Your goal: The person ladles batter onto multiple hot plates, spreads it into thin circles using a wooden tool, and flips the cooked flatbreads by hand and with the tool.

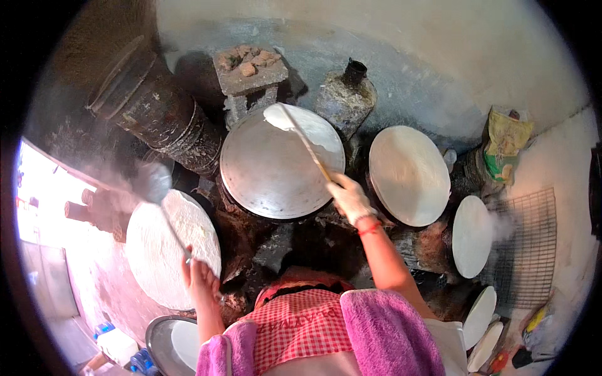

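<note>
Closed around a long thin handle, my left hand [202, 280] holds up a ladle [153, 182]; its bowl is motion-blurred over a large round griddle at the left, coated with white batter [172, 250]. My right hand [351, 199] grips a long wooden stick [307, 145], which slants away over the middle griddle [269, 172]. At the stick's far end, a patch of wet white batter [307, 118] lies near the griddle's back edge. Most of that grey metal surface is bare. What form the stick's far tip has, I cannot tell.
Right of the middle stand two more griddles, one covered in white [411, 175] and a smaller one [472, 236]. Steam rises nearby. Behind are a sooty metal drum [157, 106], a block stand [251, 78] and a crusted jug [346, 100]. A basin [153, 341] sits at lower left.
</note>
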`<action>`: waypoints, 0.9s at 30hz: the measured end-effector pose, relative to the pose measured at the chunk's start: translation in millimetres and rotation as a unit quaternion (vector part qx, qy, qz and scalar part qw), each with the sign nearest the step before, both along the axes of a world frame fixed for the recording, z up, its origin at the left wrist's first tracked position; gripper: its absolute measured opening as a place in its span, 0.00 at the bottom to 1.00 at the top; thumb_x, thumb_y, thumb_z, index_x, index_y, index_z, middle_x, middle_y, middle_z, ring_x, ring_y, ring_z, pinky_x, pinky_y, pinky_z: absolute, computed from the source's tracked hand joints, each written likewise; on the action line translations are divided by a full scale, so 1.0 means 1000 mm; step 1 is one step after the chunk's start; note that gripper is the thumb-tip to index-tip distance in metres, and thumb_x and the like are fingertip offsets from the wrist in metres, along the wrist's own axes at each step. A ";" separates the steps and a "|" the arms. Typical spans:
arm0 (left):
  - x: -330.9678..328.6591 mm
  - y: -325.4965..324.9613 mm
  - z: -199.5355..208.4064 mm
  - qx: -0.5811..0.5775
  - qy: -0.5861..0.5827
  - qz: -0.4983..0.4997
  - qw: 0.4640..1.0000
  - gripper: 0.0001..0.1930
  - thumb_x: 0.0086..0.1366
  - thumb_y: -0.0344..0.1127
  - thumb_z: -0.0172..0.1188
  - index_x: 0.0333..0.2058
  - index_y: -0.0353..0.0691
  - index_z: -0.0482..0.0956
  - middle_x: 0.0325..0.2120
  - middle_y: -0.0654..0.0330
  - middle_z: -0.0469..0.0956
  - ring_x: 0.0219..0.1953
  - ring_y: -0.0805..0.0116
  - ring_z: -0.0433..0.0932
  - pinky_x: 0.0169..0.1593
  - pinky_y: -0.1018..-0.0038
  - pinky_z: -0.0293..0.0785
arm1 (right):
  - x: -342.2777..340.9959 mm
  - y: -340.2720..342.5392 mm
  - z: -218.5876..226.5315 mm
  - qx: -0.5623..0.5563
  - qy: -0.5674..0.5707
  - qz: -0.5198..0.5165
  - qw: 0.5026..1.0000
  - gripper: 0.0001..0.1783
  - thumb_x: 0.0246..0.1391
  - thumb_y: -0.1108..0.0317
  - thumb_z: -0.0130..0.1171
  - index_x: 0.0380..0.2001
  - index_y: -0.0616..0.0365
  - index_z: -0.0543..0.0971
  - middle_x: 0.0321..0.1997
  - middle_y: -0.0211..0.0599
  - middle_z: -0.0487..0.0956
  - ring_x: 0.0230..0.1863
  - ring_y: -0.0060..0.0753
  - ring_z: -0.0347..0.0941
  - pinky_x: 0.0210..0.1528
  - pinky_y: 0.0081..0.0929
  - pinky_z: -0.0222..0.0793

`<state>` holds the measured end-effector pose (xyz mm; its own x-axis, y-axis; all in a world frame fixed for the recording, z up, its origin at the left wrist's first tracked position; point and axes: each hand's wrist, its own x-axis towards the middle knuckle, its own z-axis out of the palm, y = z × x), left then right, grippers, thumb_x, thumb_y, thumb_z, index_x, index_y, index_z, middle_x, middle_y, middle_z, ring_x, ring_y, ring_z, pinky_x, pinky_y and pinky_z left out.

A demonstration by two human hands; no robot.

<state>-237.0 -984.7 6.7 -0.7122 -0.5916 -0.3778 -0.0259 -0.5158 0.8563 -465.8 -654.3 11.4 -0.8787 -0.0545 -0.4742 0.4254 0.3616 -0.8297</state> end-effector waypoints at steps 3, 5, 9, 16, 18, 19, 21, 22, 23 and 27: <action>0.029 -0.002 0.012 -0.102 0.019 0.041 0.994 0.21 0.78 0.34 0.45 0.67 0.46 0.60 0.19 0.72 0.58 0.13 0.86 0.52 0.13 0.85 0.49 | 0.009 0.037 -0.033 -0.103 0.005 -0.118 0.988 0.20 0.63 0.64 0.56 0.56 0.54 0.78 0.22 0.23 0.73 0.13 0.17 0.63 0.14 0.22 0.59; 0.031 -0.006 0.000 -0.065 0.038 0.038 0.996 0.21 0.77 0.35 0.46 0.66 0.45 0.62 0.19 0.72 0.59 0.13 0.86 0.52 0.14 0.84 0.49 | 0.004 0.002 -0.030 -0.114 0.005 -0.031 0.993 0.21 0.63 0.61 0.57 0.58 0.54 0.76 0.20 0.24 0.72 0.14 0.17 0.63 0.13 0.23 0.58; 0.021 0.027 0.008 -0.026 0.053 0.131 0.990 0.20 0.77 0.37 0.49 0.64 0.46 0.64 0.22 0.71 0.60 0.14 0.84 0.53 0.14 0.82 0.50 | -0.007 0.000 -0.034 -0.085 -0.010 0.074 0.994 0.21 0.64 0.61 0.56 0.58 0.53 0.77 0.19 0.23 0.71 0.13 0.16 0.62 0.13 0.21 0.56; 0.029 0.078 0.022 -0.089 0.042 0.163 0.982 0.18 0.77 0.36 0.47 0.63 0.44 0.65 0.21 0.71 0.59 0.14 0.84 0.53 0.14 0.82 0.50 | -0.052 0.025 -0.035 -0.127 -0.031 0.047 0.990 0.23 0.64 0.61 0.57 0.60 0.54 0.75 0.22 0.24 0.72 0.12 0.17 0.61 0.12 0.21 0.58; 0.024 0.088 0.028 -0.062 0.067 0.178 0.980 0.18 0.77 0.35 0.48 0.63 0.45 0.65 0.21 0.71 0.60 0.15 0.84 0.54 0.14 0.82 0.50 | -0.049 0.005 -0.033 -0.113 -0.036 0.112 0.987 0.23 0.63 0.61 0.57 0.59 0.54 0.75 0.19 0.24 0.70 0.12 0.19 0.62 0.13 0.22 0.59; 0.027 0.094 0.028 -0.056 0.078 0.194 0.976 0.18 0.77 0.35 0.48 0.63 0.45 0.65 0.21 0.71 0.60 0.15 0.84 0.55 0.14 0.83 0.51 | -0.048 0.007 -0.033 -0.104 -0.052 0.151 0.982 0.23 0.63 0.60 0.58 0.59 0.55 0.75 0.17 0.23 0.69 0.12 0.19 0.62 0.14 0.22 0.60; 0.034 0.110 0.042 -0.057 0.095 0.228 0.967 0.18 0.77 0.35 0.48 0.63 0.43 0.65 0.22 0.70 0.61 0.15 0.84 0.55 0.13 0.83 0.51 | -0.055 0.044 -0.021 -0.136 -0.056 0.168 0.975 0.22 0.63 0.60 0.58 0.59 0.52 0.76 0.15 0.22 0.67 0.12 0.18 0.61 0.13 0.22 0.57; 0.037 0.118 0.047 -0.058 0.105 0.244 0.962 0.18 0.77 0.35 0.47 0.63 0.43 0.65 0.22 0.70 0.61 0.14 0.84 0.55 0.13 0.83 0.51 | -0.065 0.068 -0.020 -0.105 -0.049 0.137 0.984 0.22 0.63 0.60 0.57 0.59 0.52 0.76 0.16 0.22 0.67 0.12 0.17 0.60 0.12 0.21 0.56; 0.039 0.125 0.043 -0.076 0.117 0.251 0.958 0.18 0.77 0.36 0.47 0.63 0.42 0.65 0.22 0.70 0.61 0.14 0.84 0.55 0.13 0.83 0.51 | -0.080 0.082 -0.021 -0.079 -0.041 0.108 0.990 0.22 0.63 0.60 0.57 0.59 0.52 0.76 0.16 0.21 0.66 0.12 0.16 0.59 0.12 0.20 0.55; 0.059 0.145 0.048 -0.100 0.099 0.259 0.956 0.18 0.77 0.36 0.47 0.62 0.40 0.65 0.22 0.70 0.61 0.14 0.84 0.53 0.13 0.83 0.50 | -0.090 0.037 -0.026 -0.131 -0.036 0.157 0.978 0.22 0.64 0.60 0.54 0.58 0.56 0.76 0.20 0.24 0.69 0.14 0.17 0.62 0.14 0.21 0.58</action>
